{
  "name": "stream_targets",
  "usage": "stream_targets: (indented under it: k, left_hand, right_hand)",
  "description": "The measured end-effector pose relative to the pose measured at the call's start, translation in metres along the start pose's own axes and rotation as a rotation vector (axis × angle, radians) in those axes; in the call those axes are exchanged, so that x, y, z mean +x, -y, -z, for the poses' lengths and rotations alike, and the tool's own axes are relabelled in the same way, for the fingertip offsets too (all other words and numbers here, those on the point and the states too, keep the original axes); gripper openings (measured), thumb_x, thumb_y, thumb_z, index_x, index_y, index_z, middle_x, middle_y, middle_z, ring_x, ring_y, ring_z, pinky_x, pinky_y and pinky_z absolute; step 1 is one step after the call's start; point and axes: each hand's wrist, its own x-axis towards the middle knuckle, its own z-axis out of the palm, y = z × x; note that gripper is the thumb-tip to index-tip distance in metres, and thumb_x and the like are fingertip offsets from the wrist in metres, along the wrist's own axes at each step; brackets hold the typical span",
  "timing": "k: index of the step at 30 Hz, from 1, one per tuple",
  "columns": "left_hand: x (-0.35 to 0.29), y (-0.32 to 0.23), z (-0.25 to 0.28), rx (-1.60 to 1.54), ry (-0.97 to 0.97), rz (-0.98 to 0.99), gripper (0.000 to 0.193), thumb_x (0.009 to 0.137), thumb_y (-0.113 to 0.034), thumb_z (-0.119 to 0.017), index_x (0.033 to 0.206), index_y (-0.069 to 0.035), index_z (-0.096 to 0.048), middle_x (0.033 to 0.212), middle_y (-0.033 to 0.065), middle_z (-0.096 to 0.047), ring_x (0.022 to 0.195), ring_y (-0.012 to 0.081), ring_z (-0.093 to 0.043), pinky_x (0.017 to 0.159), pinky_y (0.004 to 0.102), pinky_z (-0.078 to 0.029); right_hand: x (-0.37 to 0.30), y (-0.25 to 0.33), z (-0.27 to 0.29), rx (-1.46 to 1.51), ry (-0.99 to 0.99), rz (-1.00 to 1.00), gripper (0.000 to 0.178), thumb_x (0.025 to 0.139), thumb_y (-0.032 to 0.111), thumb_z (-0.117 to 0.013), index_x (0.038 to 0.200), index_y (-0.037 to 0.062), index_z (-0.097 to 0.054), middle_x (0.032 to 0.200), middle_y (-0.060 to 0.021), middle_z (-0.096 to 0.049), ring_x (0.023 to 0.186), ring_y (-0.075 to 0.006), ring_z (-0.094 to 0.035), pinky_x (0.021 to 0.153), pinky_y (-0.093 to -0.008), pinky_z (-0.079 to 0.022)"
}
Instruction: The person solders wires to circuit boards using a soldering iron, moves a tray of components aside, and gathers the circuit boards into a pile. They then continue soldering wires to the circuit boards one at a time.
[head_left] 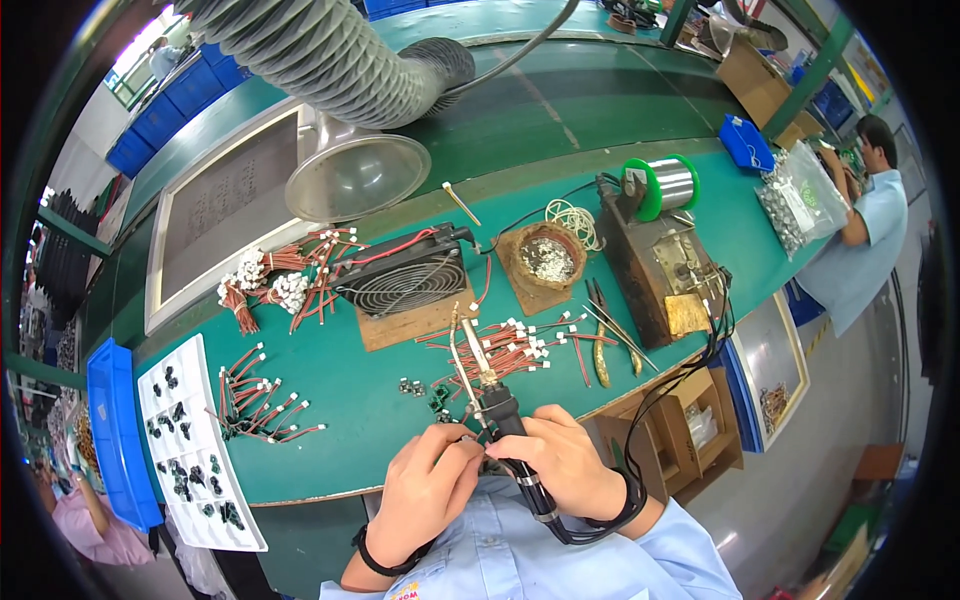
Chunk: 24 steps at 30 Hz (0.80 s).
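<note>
My right hand (568, 462) is closed around the black handle of a soldering iron (500, 405), whose metal shaft and thin side tube point away from me over the bench. Close beside it, my left hand (425, 492) is pinched together at the table's near edge. What its fingertips hold is too small and covered to make out. Just beyond my hands lie several small dark components (438, 400) and a few grey ones (411, 386). A loose pile of red-brown wires with white connectors (515, 348) spreads past the iron's tip.
A black fan (405, 285) stands on a board under an extraction hood (358, 175). Right of it are a round pot (548, 262), pliers (600, 355) and a solder spool (672, 186). A white tray (195, 440) lies left, beside wired pieces (265, 400). Another person (865, 215) sits right.
</note>
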Motion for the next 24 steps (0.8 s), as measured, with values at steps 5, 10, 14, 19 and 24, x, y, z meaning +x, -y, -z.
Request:
stream_targets:
  k: [5,10,14,19,24]
  left_hand:
    - [0.004,-0.003,0.000,0.064,-0.005,0.003,0.018,0.071,0.001,-0.068,0.086,-0.003,-0.059,0.090,0.0088,-0.058,0.068,0.0258,-0.059,0.058,0.0344,-0.048]
    - [0.003,-0.005,0.002,-0.141,-0.025,0.051,0.016,0.074,0.002,-0.066,0.087,-0.002,-0.060,0.092,0.0097,-0.059,0.070,0.0248,-0.060,0.057,0.0319,-0.049]
    - [0.003,-0.005,0.004,-0.176,-0.033,0.080,0.015,0.075,0.003,-0.065,0.088,-0.002,-0.060,0.093,0.0106,-0.059,0.070,0.0239,-0.061,0.055,0.0305,-0.050]
    - [0.004,-0.012,0.007,-0.217,-0.013,0.143,0.013,0.075,0.005,-0.063,0.087,0.000,-0.061,0.091,0.0137,-0.061,0.076,0.0256,-0.061,0.062,0.0312,-0.049]
    - [-0.002,-0.003,0.010,-0.324,-0.041,0.163,0.018,0.076,0.006,-0.061,0.093,0.000,-0.059,0.095,0.0138,-0.061,0.085,0.0238,-0.061,0.071,0.0316,-0.050]
  right_hand:
    - [0.000,-0.004,0.003,-0.038,-0.012,0.023,0.038,0.073,0.003,-0.068,0.105,0.0105,-0.049,0.083,-0.0039,-0.064,0.063,-0.0189,-0.058,0.066,-0.0318,-0.041]
    - [-0.001,-0.002,-0.003,0.170,-0.173,-0.052,0.044,0.068,-0.001,-0.075,0.101,0.0107,-0.048,0.081,-0.0044,-0.066,0.058,-0.0171,-0.056,0.055,-0.0273,-0.040]
    - [-0.003,-0.002,-0.016,0.232,-0.300,-0.094,0.045,0.066,-0.003,-0.071,0.103,0.0098,-0.051,0.072,-0.0033,-0.060,0.057,-0.0193,-0.054,0.055,-0.0296,-0.041]
    - [0.002,0.001,-0.003,0.137,-0.175,-0.025,0.047,0.066,-0.004,-0.073,0.104,0.0095,-0.050,0.075,-0.0052,-0.062,0.056,-0.0208,-0.054,0.052,-0.0289,-0.041]
    - [-0.003,0.006,-0.004,0.282,-0.230,-0.165,0.044,0.075,-0.008,-0.069,0.103,0.0087,-0.039,0.081,-0.0126,-0.061,0.066,-0.0155,-0.060,0.061,-0.0251,-0.049]
